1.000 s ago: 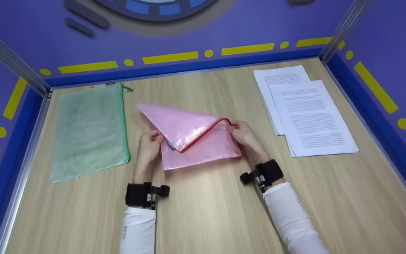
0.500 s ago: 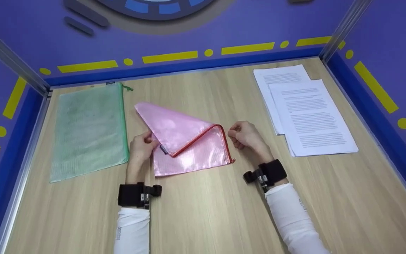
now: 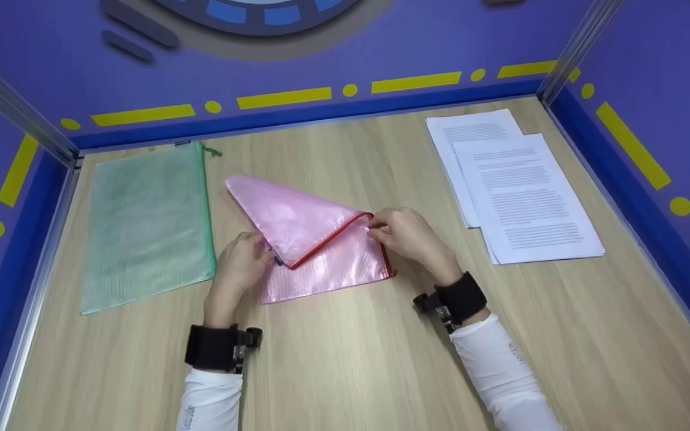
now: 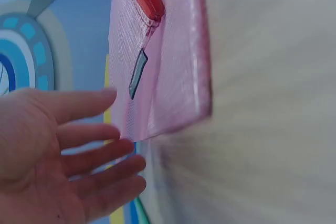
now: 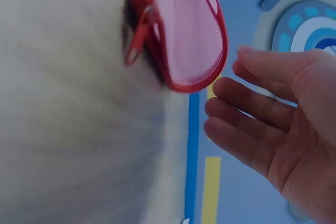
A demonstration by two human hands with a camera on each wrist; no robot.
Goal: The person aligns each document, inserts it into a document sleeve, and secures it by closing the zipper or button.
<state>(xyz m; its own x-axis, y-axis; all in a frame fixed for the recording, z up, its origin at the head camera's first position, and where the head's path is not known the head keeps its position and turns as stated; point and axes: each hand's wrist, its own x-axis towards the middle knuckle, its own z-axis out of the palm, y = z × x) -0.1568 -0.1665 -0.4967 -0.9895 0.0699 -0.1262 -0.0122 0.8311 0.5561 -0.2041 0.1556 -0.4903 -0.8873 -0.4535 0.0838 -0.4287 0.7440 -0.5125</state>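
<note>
A pink zip pouch [image 3: 297, 218] with a red zipper [image 3: 327, 240] lies mid-table, its upper layer folded diagonally over the lower one. My left hand [image 3: 238, 263] is at the folded flap's left side, near a small dark label [image 4: 138, 74]; in the left wrist view its fingers are spread and hold nothing. My right hand [image 3: 412, 236] is at the pouch's right edge, fingertips beside the zipper. The right wrist view shows its fingers loosely bent with nothing between them. There the zipper edges form an unzipped loop, and the red zipper pull [image 5: 137, 40] hangs at its near end.
A green mesh zip pouch [image 3: 150, 224] lies flat at the left. Two overlapping stacks of printed paper [image 3: 527, 197] are at the right. Blue-purple panels [image 3: 297, 72] wall the table [image 3: 333, 359] at the back and both sides.
The right hand let go of the pouch's right edge, drew back, then returned to it. The pouch shifted slightly left and nearer. The left hand moved left and released the flap's edge.
</note>
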